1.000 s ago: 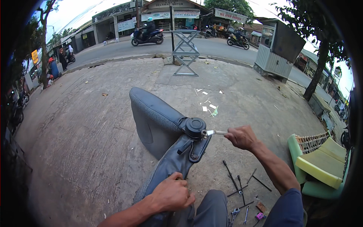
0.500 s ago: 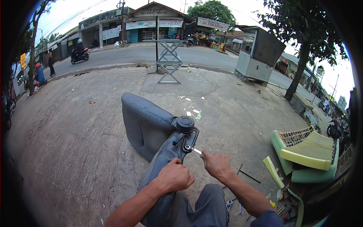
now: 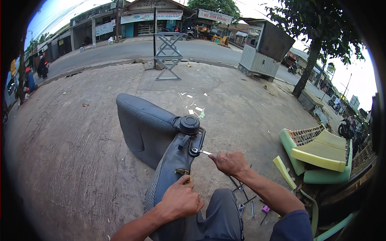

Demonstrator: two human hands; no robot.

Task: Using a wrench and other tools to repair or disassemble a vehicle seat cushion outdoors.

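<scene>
A dark grey car seat [image 3: 138, 120] with a folded back lies before me, leaning against my legs. At its hinge sit a round black knob [image 3: 189, 123] and a black metal bracket [image 3: 198, 140]. My right hand [image 3: 231, 162] is closed around a wrench [image 3: 204, 152], whose ring end sits on a bolt at the bracket's near end. My left hand [image 3: 181, 201] is curled over the side of the seat cushion, its fingers partly hidden. Just ahead of those fingers, a tear [image 3: 182, 171] in the cover shows brownish material.
At right lie a green and yellow foam seat frame [image 3: 317, 156] and a foam strip [image 3: 284, 172]. Wrenches [image 3: 252, 209] and rods are beside my right knee. A folding metal stand [image 3: 169, 56] and a cart [image 3: 263, 48] stand ahead, near the road.
The view has shifted slightly, and the wrench handle has swung a little away from me on the bolt. My left hand sits farther back along the seat, exposing the tear.
</scene>
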